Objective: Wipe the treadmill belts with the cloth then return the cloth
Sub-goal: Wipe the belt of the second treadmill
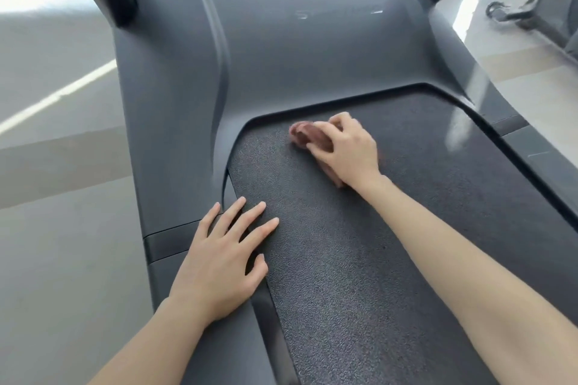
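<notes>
Left hand (219, 259) lies flat (fingers spread); right hand (348, 150), arm outstretched, grips cloth (305, 133).

Head view, close, downward over belt (344, 259)

On belt (359, 244) lies cloth (301, 133), seemingly near cover (312, 56).

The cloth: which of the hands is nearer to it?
Right. The right hand holds the cloth on the belt; the left hand lies flat at the belt's left edge, apart from it.
</notes>
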Demonstrator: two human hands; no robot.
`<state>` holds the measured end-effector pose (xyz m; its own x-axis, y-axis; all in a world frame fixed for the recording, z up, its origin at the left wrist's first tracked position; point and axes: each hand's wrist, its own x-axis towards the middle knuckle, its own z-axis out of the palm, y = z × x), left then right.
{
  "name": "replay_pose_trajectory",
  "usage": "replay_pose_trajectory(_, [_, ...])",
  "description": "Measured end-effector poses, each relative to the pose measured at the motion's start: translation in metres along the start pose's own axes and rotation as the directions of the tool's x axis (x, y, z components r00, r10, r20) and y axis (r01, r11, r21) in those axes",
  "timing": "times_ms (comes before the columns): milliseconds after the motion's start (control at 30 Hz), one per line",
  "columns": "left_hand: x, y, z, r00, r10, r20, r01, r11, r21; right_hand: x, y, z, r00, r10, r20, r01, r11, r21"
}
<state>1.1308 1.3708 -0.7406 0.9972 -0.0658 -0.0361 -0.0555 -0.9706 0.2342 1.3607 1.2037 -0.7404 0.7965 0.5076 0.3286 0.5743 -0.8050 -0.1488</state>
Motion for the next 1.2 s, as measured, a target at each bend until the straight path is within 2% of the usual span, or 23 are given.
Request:
replay_pose_trajectory(33, [0.001,0.0,0.0,1.0,0.0,-0.002,0.0,1.0,-0.002,0.009,0.017,0.001,0.986,0.163,-0.025,-0.163,0.986,-0.029])
replay_pose_trajectory(100, [0.001,0.0,0.001,1.0,0.001,-0.013,-0.001,1.0,0.001,0.029,0.036,0.003,0.889,0.456,-0.048,-0.458,0.886,-0.069])
replay_pose_trajectory(167, [0.0,0.0,0.001,1.0,0.004,-0.012,-0.004,1.0,-0.001,0.044,0.034,0.007,0.794,0.604,-0.068,-0.608,0.788,-0.102])
replay_pose_trajectory(200, [0.0,0.0,0.0,1.0,0.003,-0.013,-0.003,1.0,-0.001,0.047,0.024,0.01,0.783,0.618,-0.078,-0.622,0.774,-0.113])
replay_pose_trajectory(267, [0.0,0.0,0.0,1.0,0.005,-0.01,-0.005,1.0,0.001,0.041,-0.001,0.014,0.851,0.52,-0.072,-0.525,0.845,-0.105])
replay_pose_trajectory(367, [0.0,0.0,0.001,1.0,0.004,-0.017,-0.004,1.0,-0.006,0.01,-0.039,0.016,0.986,0.165,-0.036,-0.166,0.986,-0.021])
replay_pose_trajectory(400, [0.0,0.0,0.001,1.0,0.002,-0.022,-0.003,1.0,-0.009,-0.001,-0.044,0.012,0.999,0.028,-0.028,-0.028,0.999,0.023])
replay_pose_trajectory(467, [0.001,0.0,0.001,1.0,0.006,-0.024,-0.006,1.0,-0.006,-0.014,-0.034,0.003,0.973,-0.232,-0.001,0.232,0.971,0.059])
replay_pose_trajectory(500, [0.001,0.0,0.001,1.0,0.006,-0.022,-0.006,1.0,-0.005,-0.016,-0.023,-0.002,0.957,-0.289,0.022,0.288,0.956,0.048])
replay_pose_trajectory(533, [0.001,0.0,0.001,1.0,0.005,-0.021,-0.006,1.0,-0.005,-0.015,-0.01,-0.005,0.966,-0.254,0.037,0.253,0.967,0.033])
replay_pose_trajectory(600, [0.002,0.0,0.002,1.0,0.007,-0.022,-0.007,1.0,-0.001,-0.008,0.014,-0.007,1.0,0.024,0.012,-0.024,1.0,-0.006])
replay_pose_trajectory(667, [0.002,0.0,0.003,1.0,0.01,-0.019,-0.01,1.0,0.008,-0.002,0.027,-0.005,0.944,0.328,-0.017,-0.329,0.944,-0.014])
replay_pose_trajectory(733, [0.001,-0.001,0.003,1.0,0.009,-0.024,-0.009,1.0,0.007,-0.004,0.016,-0.002,0.899,0.435,-0.046,-0.437,0.898,-0.055])
replay_pose_trajectory(833, [0.0,-0.001,0.004,1.0,0.005,-0.029,-0.005,1.0,0.002,-0.036,-0.02,0.0,0.908,0.409,-0.095,-0.419,0.898,-0.136])
replay_pose_trajectory(1000, [0.0,-0.001,0.003,1.0,0.009,-0.022,-0.009,1.0,-0.004,-0.12,-0.071,-0.02,0.97,0.221,-0.103,-0.227,0.972,-0.058])
replay_pose_trajectory(1200, [0.0,-0.002,0.006,1.0,0.0,-0.022,0.001,1.0,0.022,-0.217,-0.084,-0.055,0.982,0.178,-0.071,-0.18,0.983,-0.033])
